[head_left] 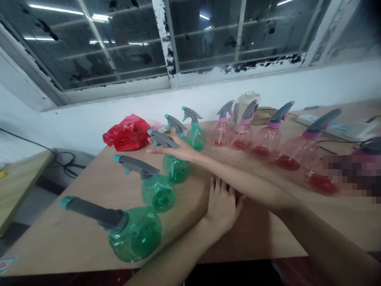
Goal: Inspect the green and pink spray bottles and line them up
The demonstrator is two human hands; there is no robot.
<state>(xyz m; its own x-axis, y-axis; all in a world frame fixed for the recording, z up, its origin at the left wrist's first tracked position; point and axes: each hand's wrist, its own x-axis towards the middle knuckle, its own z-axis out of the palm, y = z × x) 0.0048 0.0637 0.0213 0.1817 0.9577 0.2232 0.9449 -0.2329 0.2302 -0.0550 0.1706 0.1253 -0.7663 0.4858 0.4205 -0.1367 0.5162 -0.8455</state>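
Observation:
My right arm reaches across to the left. My right hand [181,149] has its thumb and fingers around the grey head of the middle green spray bottle [176,169], which stands on the table. Palm down on the tabletop [190,206] lies my left hand [222,204], fingers spread, holding nothing, below my right forearm. Nearer to me are two more green spray bottles, a large front one [135,234] and another [159,193] behind it. Past my right hand stand a partly hidden green bottle [176,124] and the farthest green bottle [196,136].
Several pink spray bottles [267,139] form a row on the right. A red plastic bag [127,133] lies at the back left. Behind the pink row are a cream container [247,104] and a white power strip [336,126]. A blurred patch covers the right edge.

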